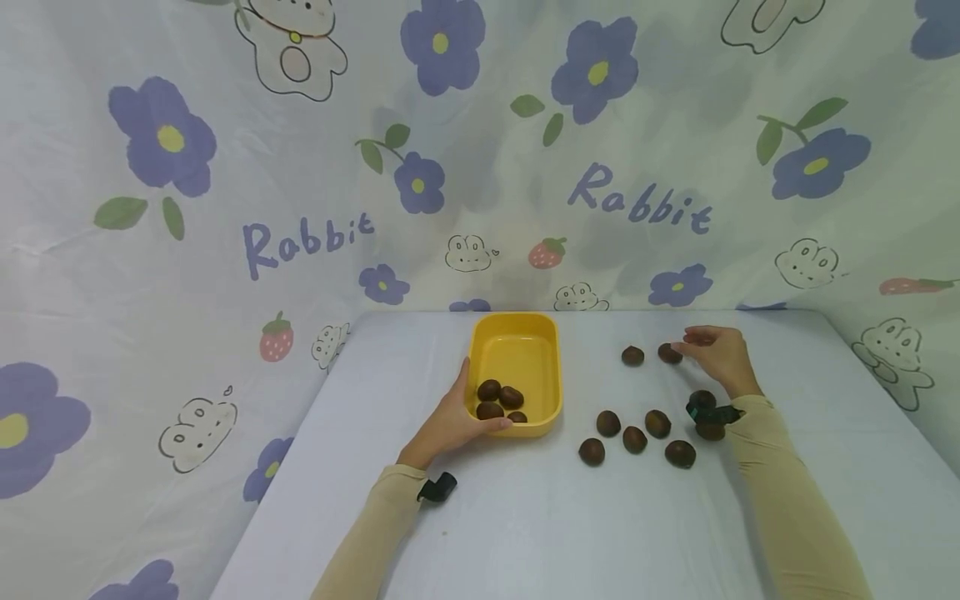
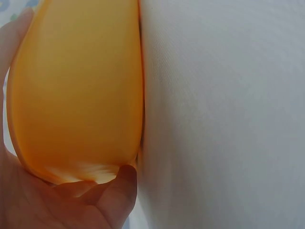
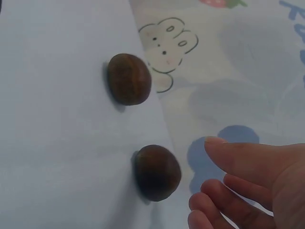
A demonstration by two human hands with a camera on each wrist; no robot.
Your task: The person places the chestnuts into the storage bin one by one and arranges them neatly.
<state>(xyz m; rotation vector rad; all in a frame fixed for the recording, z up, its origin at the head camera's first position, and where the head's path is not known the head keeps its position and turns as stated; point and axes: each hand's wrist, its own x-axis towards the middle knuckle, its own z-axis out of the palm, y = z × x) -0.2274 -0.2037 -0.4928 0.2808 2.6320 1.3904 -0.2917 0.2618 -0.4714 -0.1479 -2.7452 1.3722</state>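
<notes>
My left hand [image 1: 454,422] grips the near left corner of a yellow plastic box [image 1: 557,367], its thumb along the near rim. In the left wrist view the box's wall [image 2: 78,90] fills the space beside the curved hand. Several brown chestnuts [image 1: 512,397] lie at the near end inside the box. At the back right, my right hand [image 1: 722,357] hovers by a chestnut [image 1: 667,354]. The right wrist view shows thumb and fingers apart, with a gap between them and that chestnut [image 3: 157,172]. A second chestnut [image 3: 128,78] sits just beyond it.
More chestnuts [image 1: 634,440] are scattered on the white tabletop [image 1: 525,517] right of the box, some below the right wrist. A printed cloth [image 1: 480,167] with flowers and rabbits hangs behind and beside the table. Dark wrist straps [image 1: 438,488] show on both arms.
</notes>
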